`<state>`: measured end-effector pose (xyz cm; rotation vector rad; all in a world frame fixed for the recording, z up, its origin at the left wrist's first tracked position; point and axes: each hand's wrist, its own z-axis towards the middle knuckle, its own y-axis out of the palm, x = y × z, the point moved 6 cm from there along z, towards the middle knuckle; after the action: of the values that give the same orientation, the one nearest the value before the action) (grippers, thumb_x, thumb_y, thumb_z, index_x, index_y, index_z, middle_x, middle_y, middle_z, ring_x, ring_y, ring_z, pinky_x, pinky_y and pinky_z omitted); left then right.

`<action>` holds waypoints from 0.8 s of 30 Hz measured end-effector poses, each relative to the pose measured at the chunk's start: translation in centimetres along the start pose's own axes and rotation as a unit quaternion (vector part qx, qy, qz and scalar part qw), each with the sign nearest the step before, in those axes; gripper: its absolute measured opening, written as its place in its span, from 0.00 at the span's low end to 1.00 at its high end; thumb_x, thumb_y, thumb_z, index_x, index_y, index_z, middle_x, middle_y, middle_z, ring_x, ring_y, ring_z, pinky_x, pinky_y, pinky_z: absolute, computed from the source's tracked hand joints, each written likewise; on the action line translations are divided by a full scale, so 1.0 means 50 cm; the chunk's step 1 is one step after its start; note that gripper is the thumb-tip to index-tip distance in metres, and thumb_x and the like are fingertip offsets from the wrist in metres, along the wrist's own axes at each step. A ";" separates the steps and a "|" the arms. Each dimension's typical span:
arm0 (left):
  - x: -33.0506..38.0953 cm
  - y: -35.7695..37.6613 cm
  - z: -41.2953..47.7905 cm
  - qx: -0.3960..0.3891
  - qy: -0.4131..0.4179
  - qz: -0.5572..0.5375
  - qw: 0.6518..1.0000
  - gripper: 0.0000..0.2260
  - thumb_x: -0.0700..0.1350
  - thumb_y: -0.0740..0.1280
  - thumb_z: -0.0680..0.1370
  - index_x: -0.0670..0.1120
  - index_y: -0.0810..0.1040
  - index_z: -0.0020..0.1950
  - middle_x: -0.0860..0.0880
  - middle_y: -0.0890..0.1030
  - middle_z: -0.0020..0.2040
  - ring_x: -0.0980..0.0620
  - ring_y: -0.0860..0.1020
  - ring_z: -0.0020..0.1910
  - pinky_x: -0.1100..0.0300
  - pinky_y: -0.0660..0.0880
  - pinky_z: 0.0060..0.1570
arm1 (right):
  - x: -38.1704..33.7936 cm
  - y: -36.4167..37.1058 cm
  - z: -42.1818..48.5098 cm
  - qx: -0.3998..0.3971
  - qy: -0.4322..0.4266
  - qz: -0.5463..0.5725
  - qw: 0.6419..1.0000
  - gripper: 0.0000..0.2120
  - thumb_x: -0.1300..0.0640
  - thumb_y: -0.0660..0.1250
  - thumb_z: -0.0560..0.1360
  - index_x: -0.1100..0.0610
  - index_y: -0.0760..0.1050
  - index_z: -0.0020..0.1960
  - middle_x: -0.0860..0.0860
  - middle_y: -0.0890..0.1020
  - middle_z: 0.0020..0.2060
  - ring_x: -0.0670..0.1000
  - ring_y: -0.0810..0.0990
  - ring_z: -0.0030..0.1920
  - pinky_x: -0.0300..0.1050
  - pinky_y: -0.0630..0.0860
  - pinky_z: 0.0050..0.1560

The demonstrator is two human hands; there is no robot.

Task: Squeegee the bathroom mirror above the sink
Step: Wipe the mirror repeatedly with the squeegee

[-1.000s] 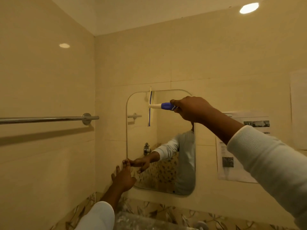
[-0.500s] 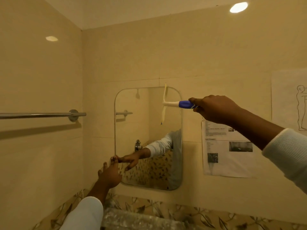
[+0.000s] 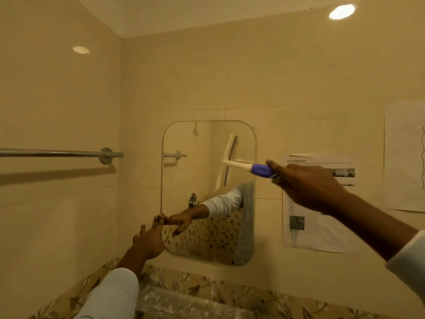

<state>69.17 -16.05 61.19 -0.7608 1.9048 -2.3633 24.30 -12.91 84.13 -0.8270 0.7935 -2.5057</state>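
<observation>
A rounded rectangular mirror (image 3: 184,180) hangs on the beige tiled wall. My right hand (image 3: 305,187) grips the blue end of a white squeegee (image 3: 243,166) whose blade stands nearly upright against the mirror's upper right part. My left hand (image 3: 149,240) rests with straight fingers on the mirror's lower left edge. The glass reflects my left arm and sleeve.
A chrome towel rail (image 3: 57,153) runs along the left wall. Printed paper sheets (image 3: 322,226) are stuck to the wall right of the mirror, another sheet (image 3: 404,157) farther right. A leaf-patterned tile band (image 3: 207,291) runs below the mirror.
The squeegee has travelled rightward across the upper mirror and now sits a little lower. My left hand stays on the lower left edge.
</observation>
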 end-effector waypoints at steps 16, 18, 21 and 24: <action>-0.004 -0.018 -0.006 0.002 -0.012 0.016 1.000 0.41 0.40 0.59 0.81 0.56 0.34 0.83 0.44 0.46 0.85 0.36 0.39 0.83 0.34 0.46 0.79 | -0.383 0.128 0.259 -0.002 -0.094 0.046 0.995 0.32 0.59 0.65 0.82 0.56 0.57 0.83 0.57 0.83 0.51 0.55 0.80 0.40 0.49 0.72 0.36; -0.004 -0.017 -0.005 -0.002 -0.009 0.022 1.000 0.41 0.41 0.61 0.81 0.55 0.35 0.84 0.44 0.47 0.85 0.36 0.40 0.83 0.35 0.47 0.80 | -0.371 0.132 0.256 -0.004 -0.086 0.039 0.996 0.32 0.59 0.65 0.83 0.55 0.56 0.84 0.58 0.83 0.52 0.56 0.82 0.43 0.50 0.74 0.37; -0.006 -0.011 -0.002 -0.001 -0.005 0.023 1.000 0.43 0.42 0.62 0.80 0.55 0.35 0.84 0.44 0.47 0.85 0.36 0.40 0.83 0.35 0.48 0.79 | -0.343 0.140 0.244 -0.021 -0.065 0.046 0.997 0.32 0.58 0.66 0.82 0.53 0.57 0.83 0.57 0.83 0.51 0.55 0.80 0.41 0.51 0.78 0.38; -0.007 -0.013 -0.002 -0.004 -0.003 0.039 0.999 0.43 0.41 0.62 0.80 0.56 0.35 0.83 0.47 0.45 0.85 0.36 0.41 0.83 0.33 0.47 0.79 | -0.305 0.142 0.216 -0.029 -0.049 0.059 0.997 0.32 0.56 0.68 0.81 0.51 0.60 0.82 0.55 0.83 0.52 0.54 0.81 0.43 0.47 0.74 0.39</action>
<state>69.65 -15.69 61.64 -0.6790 1.9056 -2.3068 43.89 -14.81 80.57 -0.8892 0.8599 -2.3305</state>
